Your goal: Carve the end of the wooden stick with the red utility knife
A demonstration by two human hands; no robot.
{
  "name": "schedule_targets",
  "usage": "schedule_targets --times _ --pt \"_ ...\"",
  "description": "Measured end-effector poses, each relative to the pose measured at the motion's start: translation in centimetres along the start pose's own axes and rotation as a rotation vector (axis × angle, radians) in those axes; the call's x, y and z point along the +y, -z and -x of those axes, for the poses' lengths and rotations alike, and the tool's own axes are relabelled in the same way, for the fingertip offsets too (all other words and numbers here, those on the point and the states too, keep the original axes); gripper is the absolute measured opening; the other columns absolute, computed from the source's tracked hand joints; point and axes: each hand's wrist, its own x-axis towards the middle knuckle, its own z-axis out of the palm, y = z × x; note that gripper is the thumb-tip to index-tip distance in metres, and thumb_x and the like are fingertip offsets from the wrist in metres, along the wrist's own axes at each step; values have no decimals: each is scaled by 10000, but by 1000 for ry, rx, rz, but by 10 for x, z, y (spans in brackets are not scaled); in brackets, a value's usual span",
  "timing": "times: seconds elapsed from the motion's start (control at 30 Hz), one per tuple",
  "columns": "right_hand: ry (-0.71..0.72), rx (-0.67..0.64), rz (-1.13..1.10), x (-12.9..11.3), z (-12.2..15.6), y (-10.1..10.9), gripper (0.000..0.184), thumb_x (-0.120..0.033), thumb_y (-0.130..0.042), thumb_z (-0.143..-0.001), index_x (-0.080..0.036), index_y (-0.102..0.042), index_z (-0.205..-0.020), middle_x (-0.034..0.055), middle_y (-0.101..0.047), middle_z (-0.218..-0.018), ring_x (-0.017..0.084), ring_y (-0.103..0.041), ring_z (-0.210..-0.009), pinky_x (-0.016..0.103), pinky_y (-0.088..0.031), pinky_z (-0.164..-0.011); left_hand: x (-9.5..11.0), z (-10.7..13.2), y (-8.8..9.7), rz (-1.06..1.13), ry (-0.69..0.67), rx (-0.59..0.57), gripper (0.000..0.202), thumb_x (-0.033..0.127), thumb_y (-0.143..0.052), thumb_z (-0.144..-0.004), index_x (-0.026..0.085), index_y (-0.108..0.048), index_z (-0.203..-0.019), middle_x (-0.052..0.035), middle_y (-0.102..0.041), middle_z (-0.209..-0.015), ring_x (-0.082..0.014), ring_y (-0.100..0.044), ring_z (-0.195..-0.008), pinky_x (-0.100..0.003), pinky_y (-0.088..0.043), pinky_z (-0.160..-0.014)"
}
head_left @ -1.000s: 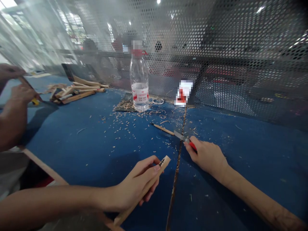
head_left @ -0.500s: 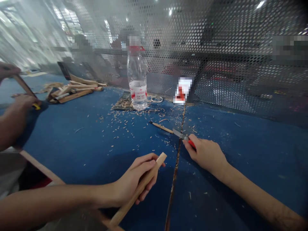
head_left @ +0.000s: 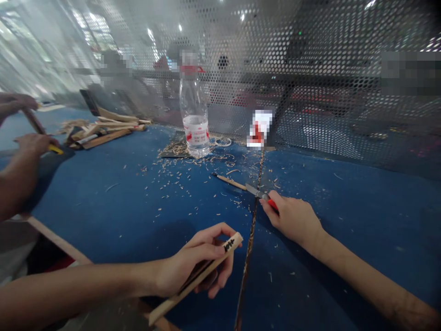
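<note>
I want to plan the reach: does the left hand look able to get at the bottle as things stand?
Probably not to grasp the bottle: the left hand holds a wooden strip. The way over the table looks free, though, with only shavings between.

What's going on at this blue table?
The left hand holds a wooden stick, dark markings near its far end. The right hand grips a red-handled knife, its blade at the end of a thin, dark-tipped tool on the table. Shavings lie around, with a bottle beyond. Another person's hands are at the left.
</note>
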Motion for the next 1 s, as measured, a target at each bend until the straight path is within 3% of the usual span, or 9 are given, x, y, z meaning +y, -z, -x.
schedule_targets --times 0.1,0.2,0.27,0.37,0.5,0.7,1.0 --pt "2 -1 2 0 0 0 285 -416 -355 -1095 -238 -556 -997 73 -785 -826 241 -721 -673 342 -195 -568 3 0 -2 24 20 -14 346 432 -586 -861 219 -516 -1125 59 -619 -599 -80 -462 -370 -131 -342 -352" --pt "1 -6 3 0 0 -2 296 -422 -352 -1095 -237 -560 -997 66 -783 -823 241 -719 -670 336 -191 -564 5 -3 -2 94 15 -48 231 390 -531 -865 225 -523 -1027 75 -544 -530 -80 -411 -331 -132 -325 -338" --pt "-4 -10 11 2 -1 -4 298 -432 -355 -1090 -241 -560 -990 57 -780 -813 241 -718 -668 330 -182 -561 6 -5 0 137 15 -80 205 443 -505 -917 239 -489 -923 91 -457 -481 -78 -357 -300 -135 -291 -316" --pt "-1 0 19 4 -2 -10 300 -452 -360 -1084 -249 -558 -984 41 -775 -795 235 -711 -650 319 -175 -549 6 -9 3 139 35 -98 385 593 -450 -989 250 -404 -821 101 -386 -439 -81 -325 -283 -140 -276 -302" --pt "13 38 25 6 -3 -15 315 -465 -358 -1078 -251 -562 -971 37 -768 -768 236 -708 -628 314 -180 -542 4 -11 8 118 25 -116 399 609 -423 -1020 245 -422 -859 109 -420 -434 -80 -325 -265 -120 -285 -279" --pt "4 26 38 5 -3 -12 303 -459 -362 -1074 -252 -560 -973 40 -773 -770 245 -716 -640 316 -176 -546 3 -8 8 76 19 -152 246 446 -491 -997 206 -527 -1036 100 -527 -490 -77 -355 -259 -117 -334 -275" --pt "6 21 21 5 -3 -13 320 -458 -342 -1081 -244 -560 -986 46 -778 -791 253 -735 -666 320 -166 -546 -3 -11 8 139 7 -149 196 389 -591 -914 224 -503 -971 91 -543 -504 -79 -375 -304 -124 -343 -290"
